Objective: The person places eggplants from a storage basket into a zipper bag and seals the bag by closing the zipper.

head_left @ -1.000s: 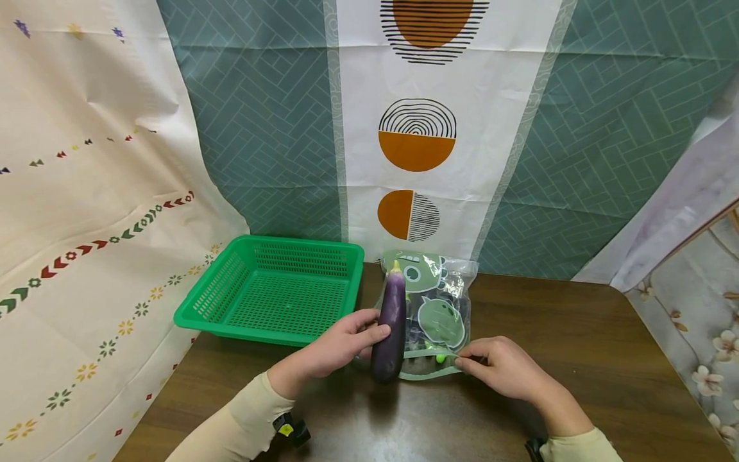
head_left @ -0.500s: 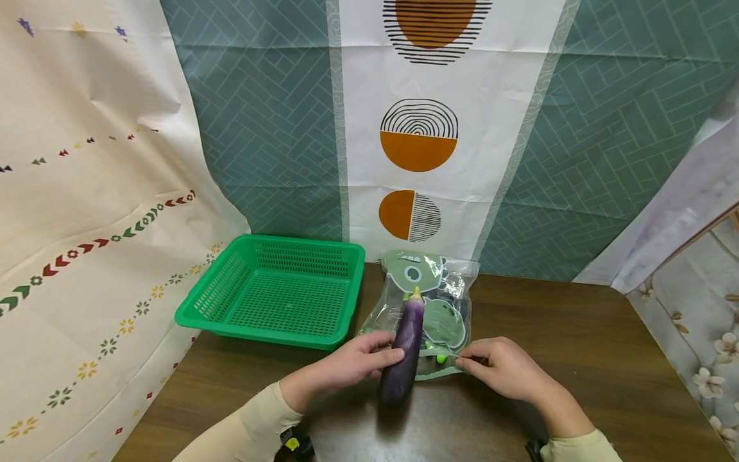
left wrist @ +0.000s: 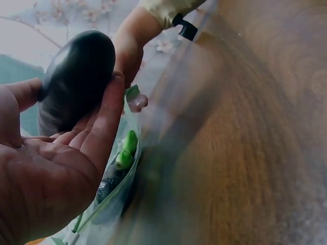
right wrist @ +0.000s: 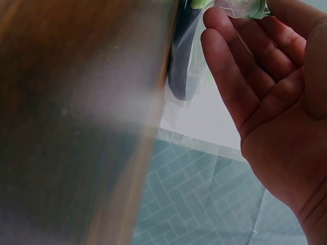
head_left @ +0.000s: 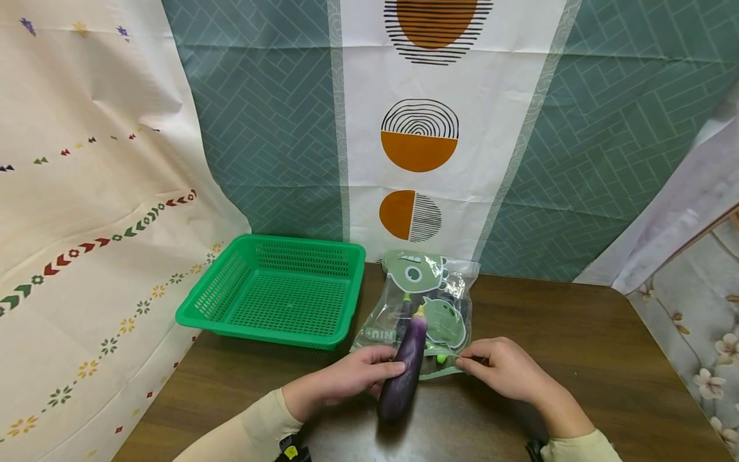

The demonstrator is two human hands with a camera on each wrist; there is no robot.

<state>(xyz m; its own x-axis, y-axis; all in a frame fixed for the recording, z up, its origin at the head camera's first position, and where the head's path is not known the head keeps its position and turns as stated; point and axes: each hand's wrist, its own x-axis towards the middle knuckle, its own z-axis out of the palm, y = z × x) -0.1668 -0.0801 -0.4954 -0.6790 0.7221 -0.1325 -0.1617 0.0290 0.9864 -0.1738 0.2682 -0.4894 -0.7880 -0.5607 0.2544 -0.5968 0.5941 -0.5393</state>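
A long purple eggplant [head_left: 402, 378] is gripped in my left hand [head_left: 358, 377], thumb on one side and fingers on the other. Its pale stem end points away from me, over the mouth of a clear zip bag [head_left: 378, 314] with green cartoon prints. In the left wrist view the bag's mouth is parted, and green stem ends [left wrist: 125, 153] and dark vegetables show inside. My right hand [head_left: 505, 367] pinches the right corner of the bag's green rim. Another dark eggplant [right wrist: 181, 66] appears through the plastic in the right wrist view.
A green plastic basket [head_left: 288, 330] with perforated walls stands left of the bag on the brown wooden table [head_left: 554, 321]. Patterned cloths hang behind the table and along its left side.
My left hand has carried the eggplant right and toward me, lowering its stem end to the bag's mouth. The bag's left side has come into view. My right hand has stayed put.
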